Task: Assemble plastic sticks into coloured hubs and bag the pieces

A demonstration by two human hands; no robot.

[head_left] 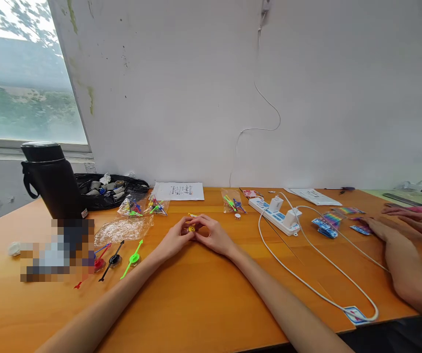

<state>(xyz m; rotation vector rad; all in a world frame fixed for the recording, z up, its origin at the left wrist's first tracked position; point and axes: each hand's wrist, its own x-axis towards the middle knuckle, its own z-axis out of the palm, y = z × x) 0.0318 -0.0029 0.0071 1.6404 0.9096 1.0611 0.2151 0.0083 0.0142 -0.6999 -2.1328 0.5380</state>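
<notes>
At the centre of the frame, the left hand [174,239] and right hand [214,235] met on the orange worktop [203,299], each grip pinching a small yellow piece [192,228] between fingertips. A green spinning top [133,258] lay to the left.

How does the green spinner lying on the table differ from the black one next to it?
The green spinner is bright neon, while the black spinner is dark. The green spinner lies nearer the left hand; the black spinner lies closer to a red one. Both are small discs on thin sticks, lying slanted on the table, untouched.
</notes>
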